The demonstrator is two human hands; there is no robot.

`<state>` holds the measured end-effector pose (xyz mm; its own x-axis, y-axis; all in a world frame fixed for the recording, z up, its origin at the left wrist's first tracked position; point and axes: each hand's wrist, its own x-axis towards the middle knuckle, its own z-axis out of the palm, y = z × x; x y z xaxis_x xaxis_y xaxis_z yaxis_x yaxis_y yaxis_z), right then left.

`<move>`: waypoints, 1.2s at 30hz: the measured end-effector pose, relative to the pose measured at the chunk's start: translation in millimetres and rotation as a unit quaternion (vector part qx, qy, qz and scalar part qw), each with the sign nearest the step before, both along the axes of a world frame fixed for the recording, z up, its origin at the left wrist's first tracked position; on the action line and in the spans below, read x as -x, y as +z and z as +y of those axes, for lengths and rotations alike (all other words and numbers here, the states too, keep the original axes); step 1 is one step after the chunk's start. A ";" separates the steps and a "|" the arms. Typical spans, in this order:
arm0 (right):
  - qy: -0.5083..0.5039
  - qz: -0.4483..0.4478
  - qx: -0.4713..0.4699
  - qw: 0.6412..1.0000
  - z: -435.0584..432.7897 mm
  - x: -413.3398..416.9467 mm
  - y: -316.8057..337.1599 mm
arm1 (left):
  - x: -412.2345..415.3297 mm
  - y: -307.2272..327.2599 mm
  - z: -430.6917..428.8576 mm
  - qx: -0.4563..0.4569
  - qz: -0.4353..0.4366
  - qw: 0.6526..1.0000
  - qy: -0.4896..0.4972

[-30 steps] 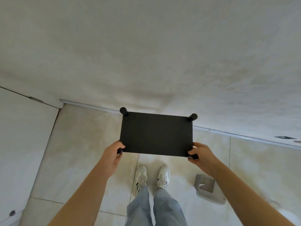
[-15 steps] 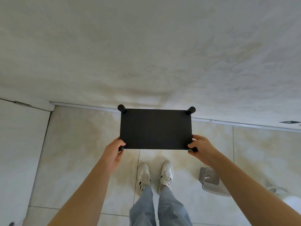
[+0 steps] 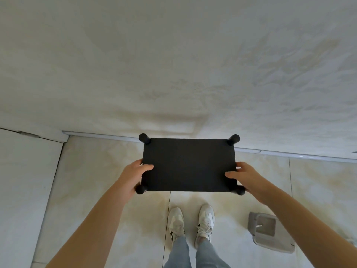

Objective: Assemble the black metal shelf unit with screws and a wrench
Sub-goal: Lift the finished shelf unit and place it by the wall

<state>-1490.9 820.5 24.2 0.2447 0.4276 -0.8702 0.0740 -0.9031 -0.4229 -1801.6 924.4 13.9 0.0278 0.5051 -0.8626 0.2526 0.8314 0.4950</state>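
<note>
While left grip (image 3: 133, 177) and right grip (image 3: 246, 176) clasp it, shelf (image 3: 189, 163) spans between.

Shelf unit: one black shelf unit (image 3: 189, 165) is counted, held between the two grips.
Post ends: four round post ends (image 3: 144, 138) are counted, one per corner; two lie just beside the grips, two at the corners farthest from them.
Hands: two are counted, the left hand (image 3: 133, 176) and the right hand (image 3: 245, 176), each with a thumb laid on the top face.
Shoes: two white shoes (image 3: 175, 222) are counted on the floor, below the grips.
Tray: one grey tray (image 3: 270, 246) is counted, below and outward of the right grip.
</note>
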 end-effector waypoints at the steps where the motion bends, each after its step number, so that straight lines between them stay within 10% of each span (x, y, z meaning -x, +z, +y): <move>1: -0.001 0.001 -0.011 1.000 4.6 0.4 -1.6 | -5.1 -1.9 6.2 -0.010 0.009 1.000 0.006; 36: -0.164 -0.070 -0.100 0.979 82.6 -19.8 -33.5 | -76.7 -24.1 82.5 -0.121 0.106 0.987 0.030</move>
